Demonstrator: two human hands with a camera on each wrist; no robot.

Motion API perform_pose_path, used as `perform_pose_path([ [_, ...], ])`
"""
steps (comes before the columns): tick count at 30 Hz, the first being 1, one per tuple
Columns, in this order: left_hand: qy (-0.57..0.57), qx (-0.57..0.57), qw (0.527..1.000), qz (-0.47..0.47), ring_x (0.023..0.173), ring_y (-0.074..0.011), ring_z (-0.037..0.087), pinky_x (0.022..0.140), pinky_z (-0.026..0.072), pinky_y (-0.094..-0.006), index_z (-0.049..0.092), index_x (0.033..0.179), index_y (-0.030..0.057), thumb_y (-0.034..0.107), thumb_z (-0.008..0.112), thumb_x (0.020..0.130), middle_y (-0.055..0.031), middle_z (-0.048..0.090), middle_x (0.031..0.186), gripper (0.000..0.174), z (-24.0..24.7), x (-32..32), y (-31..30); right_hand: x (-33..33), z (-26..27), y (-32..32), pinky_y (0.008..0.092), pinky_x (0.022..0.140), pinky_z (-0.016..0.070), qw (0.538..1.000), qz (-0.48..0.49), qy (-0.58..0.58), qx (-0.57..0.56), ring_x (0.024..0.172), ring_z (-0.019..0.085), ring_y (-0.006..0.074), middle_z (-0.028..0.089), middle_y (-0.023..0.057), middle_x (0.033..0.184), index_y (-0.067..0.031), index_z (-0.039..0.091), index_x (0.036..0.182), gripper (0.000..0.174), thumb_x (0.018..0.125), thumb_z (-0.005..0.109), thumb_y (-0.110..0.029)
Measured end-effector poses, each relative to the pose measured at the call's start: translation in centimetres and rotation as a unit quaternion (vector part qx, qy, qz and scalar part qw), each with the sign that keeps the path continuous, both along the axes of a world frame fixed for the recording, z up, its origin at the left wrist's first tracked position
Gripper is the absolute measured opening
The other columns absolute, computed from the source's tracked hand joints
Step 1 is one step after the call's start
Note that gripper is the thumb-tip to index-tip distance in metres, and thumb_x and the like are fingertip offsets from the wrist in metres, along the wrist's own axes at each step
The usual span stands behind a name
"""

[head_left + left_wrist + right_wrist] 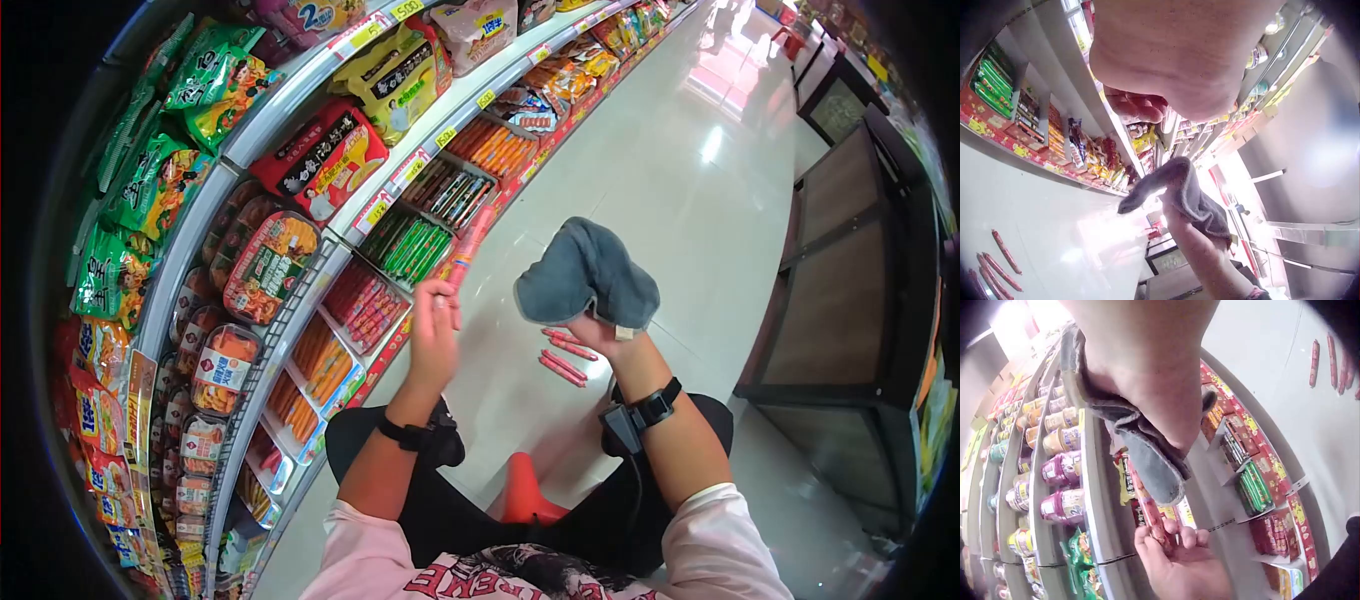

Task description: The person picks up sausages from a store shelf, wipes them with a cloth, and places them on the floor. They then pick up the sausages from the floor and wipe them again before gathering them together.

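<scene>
Sausage stick (466, 258) pinched upright in the left hand (432, 340) fingers — right hand (600, 335) clutches a grey cloth (588, 272) alongside, likely for easy reach.

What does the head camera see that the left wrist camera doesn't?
Only the head view shows the red stool under the person, the dark cabinet across the aisle, and the long sausage that the left hand holds up. Only the left wrist view shows that hand's curled fingers from below, very close. Both show the right hand gripping the grey cloth, loose sausages lying on the floor, and the stocked shelves.
</scene>
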State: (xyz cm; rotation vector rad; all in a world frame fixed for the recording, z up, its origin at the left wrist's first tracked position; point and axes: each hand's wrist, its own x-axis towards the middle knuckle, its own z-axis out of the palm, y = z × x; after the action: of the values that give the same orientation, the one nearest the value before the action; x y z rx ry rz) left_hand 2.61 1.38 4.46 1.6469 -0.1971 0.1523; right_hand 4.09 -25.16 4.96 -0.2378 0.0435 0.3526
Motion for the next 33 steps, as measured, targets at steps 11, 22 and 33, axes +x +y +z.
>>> perform_pose_path([
  [11, 0.054, 0.294, 0.941, -0.16, 0.086, -0.0466, 0.07, 0.072, 0.0534, -0.0501, 0.051, 0.131, 0.0039, 0.02, 0.061, 0.104, -0.0236, 0.071, 0.094, 0.033, -0.3, -1.4, -4.2, 0.9, -0.1, 4.5, 0.0394, 0.084, 0.0626, 0.973, -0.062, 0.104, -0.198, 0.097, 0.073, 0.0209, 0.072, 0.0082, 0.11, -0.0107, 0.062, 0.12, 0.034, 0.105, 0.066, -0.042],
  [22, 0.477, -0.25, 0.767, -0.35, 0.05, -0.0028, 0.028, 0.048, 0.0248, -0.0245, 0.062, 0.114, 0.0041, 0.033, 0.041, 0.117, 0.0088, 0.035, 0.06, 0.036, 1.7, -1.3, -2.7, 1.5, -1.4, 3.8, 0.0393, 0.068, 0.056, 0.964, -0.135, 0.088, -0.214, 0.077, 0.063, 0.0197, 0.061, 0.0052, 0.086, -0.0106, 0.059, 0.101, 0.039, 0.104, 0.065, -0.049],
  [33, 0.133, 0.262, 0.933, -0.209, 0.051, -0.0179, 0.053, 0.052, 0.043, -0.0344, 0.063, 0.122, 0.0067, 0.032, 0.057, 0.11, -0.0049, 0.055, 0.063, 0.029, -0.2, -2.0, -4.4, 1.7, -2.4, 3.2, 0.0309, 0.06, 0.047, 0.88, -0.184, 0.167, -0.404, 0.065, 0.055, 0.0123, 0.058, 0.0009, 0.074, -0.0095, 0.061, 0.087, 0.039, 0.106, 0.065, -0.043],
])
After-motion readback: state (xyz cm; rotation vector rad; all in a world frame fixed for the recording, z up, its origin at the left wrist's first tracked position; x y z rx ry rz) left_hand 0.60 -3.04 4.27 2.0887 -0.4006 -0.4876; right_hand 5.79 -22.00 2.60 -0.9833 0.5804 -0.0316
